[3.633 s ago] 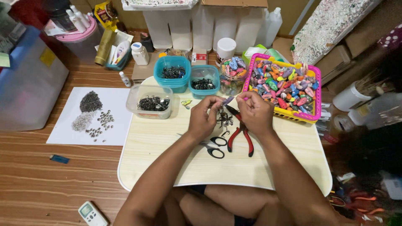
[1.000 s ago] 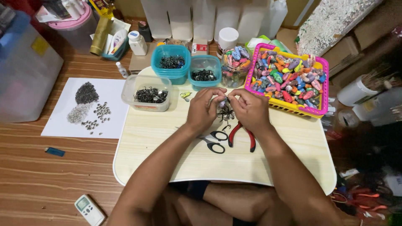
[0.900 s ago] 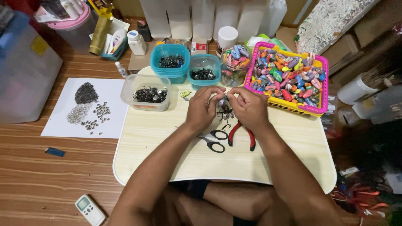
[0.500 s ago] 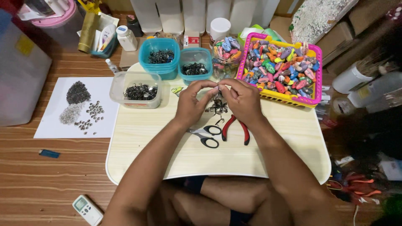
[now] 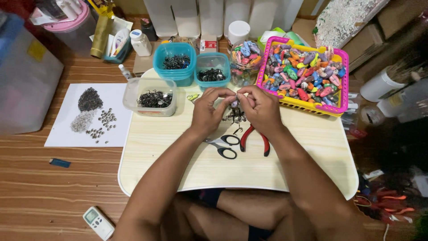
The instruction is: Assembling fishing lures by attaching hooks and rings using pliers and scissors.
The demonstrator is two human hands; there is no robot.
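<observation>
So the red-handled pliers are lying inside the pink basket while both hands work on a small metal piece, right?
Not quite. The head view shows the red-handled pliers lying on the pale lap table, beside the scissors, not in the pink basket. The left hand and right hand do hold a small metal piece.

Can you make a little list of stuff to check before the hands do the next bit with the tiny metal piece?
1. Both hands on the piece: left hand and right hand pinch a small metal piece between them. Ok.
2. Piece over the lap table, not past its edge. Ok.
3. Red-handled pliers close by, just below the hands. Ok.
4. Scissors lying flat, blades toward the left forearm. Ok.
5. Clear tub of metal parts within reach. Ok.
6. Whether the piece is fully joined: too small to see. Cannot tell.
</observation>
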